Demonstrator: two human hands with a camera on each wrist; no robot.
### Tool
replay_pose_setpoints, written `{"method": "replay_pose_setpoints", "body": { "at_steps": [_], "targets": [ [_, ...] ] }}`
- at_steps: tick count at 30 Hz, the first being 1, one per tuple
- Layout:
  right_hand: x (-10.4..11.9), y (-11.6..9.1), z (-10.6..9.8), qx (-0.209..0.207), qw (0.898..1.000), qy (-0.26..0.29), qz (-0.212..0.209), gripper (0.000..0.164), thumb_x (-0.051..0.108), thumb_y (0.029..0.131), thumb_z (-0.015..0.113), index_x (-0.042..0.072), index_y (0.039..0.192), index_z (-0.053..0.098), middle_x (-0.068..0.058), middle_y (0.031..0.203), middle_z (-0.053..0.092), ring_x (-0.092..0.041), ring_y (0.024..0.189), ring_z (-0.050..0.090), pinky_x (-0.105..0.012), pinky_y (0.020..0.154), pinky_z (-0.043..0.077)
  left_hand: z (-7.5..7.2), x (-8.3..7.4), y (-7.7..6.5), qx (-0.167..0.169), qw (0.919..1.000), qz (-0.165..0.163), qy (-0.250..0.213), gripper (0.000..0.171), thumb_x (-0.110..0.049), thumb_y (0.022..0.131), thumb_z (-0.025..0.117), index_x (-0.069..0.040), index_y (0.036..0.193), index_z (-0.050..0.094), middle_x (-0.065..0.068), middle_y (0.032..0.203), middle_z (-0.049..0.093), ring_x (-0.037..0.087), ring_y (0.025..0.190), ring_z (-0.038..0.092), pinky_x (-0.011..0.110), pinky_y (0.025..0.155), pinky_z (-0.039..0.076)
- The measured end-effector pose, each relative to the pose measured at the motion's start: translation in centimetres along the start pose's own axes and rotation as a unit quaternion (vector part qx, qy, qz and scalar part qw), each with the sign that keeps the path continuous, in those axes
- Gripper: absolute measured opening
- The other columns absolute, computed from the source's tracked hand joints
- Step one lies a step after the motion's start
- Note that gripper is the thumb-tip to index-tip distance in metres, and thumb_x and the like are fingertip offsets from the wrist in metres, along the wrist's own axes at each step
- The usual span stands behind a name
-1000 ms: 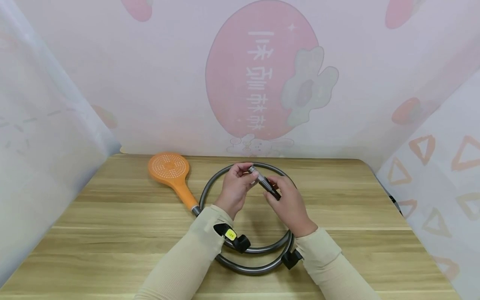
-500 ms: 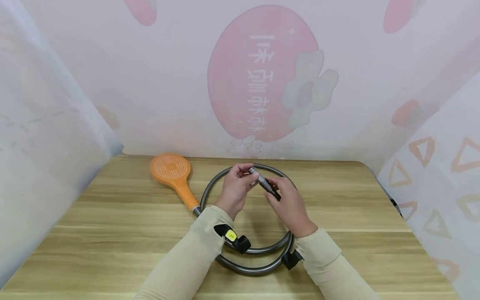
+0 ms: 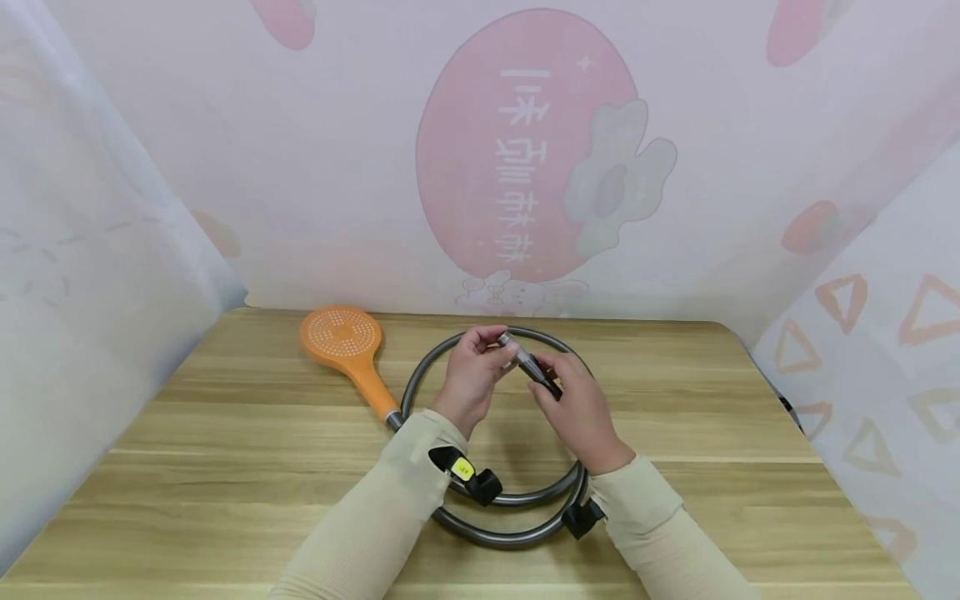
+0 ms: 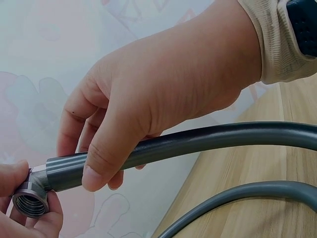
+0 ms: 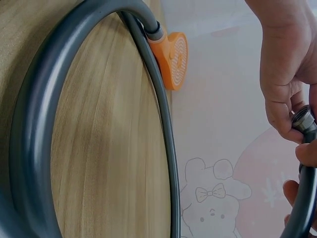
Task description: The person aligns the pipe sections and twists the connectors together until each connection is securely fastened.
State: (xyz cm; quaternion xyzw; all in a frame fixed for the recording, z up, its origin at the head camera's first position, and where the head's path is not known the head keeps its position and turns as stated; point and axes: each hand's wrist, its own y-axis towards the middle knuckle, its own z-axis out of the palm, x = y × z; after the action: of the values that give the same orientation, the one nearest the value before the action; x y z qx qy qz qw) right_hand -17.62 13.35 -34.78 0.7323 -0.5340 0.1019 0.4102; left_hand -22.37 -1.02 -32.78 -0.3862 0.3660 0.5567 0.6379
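An orange shower head [image 3: 341, 333] lies face up at the table's back left, joined to a dark grey shower hose [image 3: 510, 542] that is coiled in loops. Over the coil, my left hand [image 3: 472, 375] pinches the metal angled fitting [image 4: 37, 179] at the hose's free end. Its internally threaded opening shows in the left wrist view. Just behind the fitting, my right hand [image 3: 581, 408] grips the hose between thumb and fingers. In the right wrist view, the left hand [image 5: 290, 64] holds the fitting [image 5: 303, 119] from above, and parts of the right hand are cut off.
The wooden table [image 3: 225, 500] reaches to a pale printed backdrop [image 3: 337, 208] at its back edge. Small black cameras [image 3: 483, 487] sit on the wrists, close to the hose loops. A dark cord-like thing [image 3: 787, 407] shows beyond the right edge.
The head view has shifted slightly. Both hands keep their hold on the fitting and hose, in almost the same place.
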Motion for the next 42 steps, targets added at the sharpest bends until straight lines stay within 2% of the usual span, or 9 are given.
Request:
{"method": "replay_pose_setpoints", "body": {
  "at_steps": [5,13,23,33,42],
  "targets": [
    [-0.06,0.01,0.08,-0.004,1.000,-0.002,-0.008,0.032,0.006,0.087,0.071,0.004,0.118,0.063,-0.009,0.106,0.060,-0.020,0.091,0.056,-0.036,0.075,0.049,0.01,0.01,0.01,-0.002,1.0000,0.000,0.000,0.028,0.010,0.087,0.062,0.000,0.112,0.056,0.002,0.094,0.055,0.013,0.084,0.056,0.024,0.074,0.050],
    [-0.22,-0.09,0.08,-0.015,1.000,-0.002,-0.016,0.033,0.005,0.086,0.073,0.002,0.117,0.064,-0.011,0.105,0.061,-0.020,0.089,0.056,-0.036,0.071,0.049,0.11,0.10,-0.03,-0.002,1.0000,0.003,-0.005,0.025,0.010,0.087,0.062,-0.002,0.109,0.058,0.002,0.094,0.055,0.014,0.083,0.056,0.025,0.074,0.051],
    [-0.08,-0.19,-0.06,-0.017,1.000,0.003,-0.023,0.032,0.005,0.087,0.071,0.001,0.117,0.064,-0.012,0.110,0.061,-0.022,0.091,0.059,-0.037,0.074,0.052,0.20,0.10,-0.11,0.001,1.0000,0.003,0.002,0.036,0.009,0.089,0.061,0.008,0.123,0.050,0.002,0.094,0.055,0.013,0.084,0.056,0.024,0.074,0.050],
    [-0.41,-0.30,-0.09,-0.016,0.999,0.000,-0.043,0.034,0.006,0.088,0.070,-0.001,0.120,0.063,-0.015,0.111,0.062,-0.023,0.092,0.059,-0.038,0.074,0.052,0.10,0.22,-0.14,0.003,0.9999,0.003,0.011,0.036,0.009,0.089,0.061,0.008,0.123,0.050,0.002,0.096,0.055,0.013,0.085,0.055,0.024,0.074,0.050],
    [-0.33,-0.30,-0.25,-0.007,1.000,0.010,-0.028,0.033,0.006,0.090,0.068,-0.002,0.121,0.062,-0.014,0.107,0.063,-0.019,0.082,0.057,-0.034,0.067,0.051,0.20,0.32,-0.06,0.005,0.9999,0.003,0.012,0.034,0.008,0.088,0.062,0.007,0.121,0.051,0.002,0.095,0.056,0.013,0.084,0.055,0.024,0.073,0.049]
  ]
}}
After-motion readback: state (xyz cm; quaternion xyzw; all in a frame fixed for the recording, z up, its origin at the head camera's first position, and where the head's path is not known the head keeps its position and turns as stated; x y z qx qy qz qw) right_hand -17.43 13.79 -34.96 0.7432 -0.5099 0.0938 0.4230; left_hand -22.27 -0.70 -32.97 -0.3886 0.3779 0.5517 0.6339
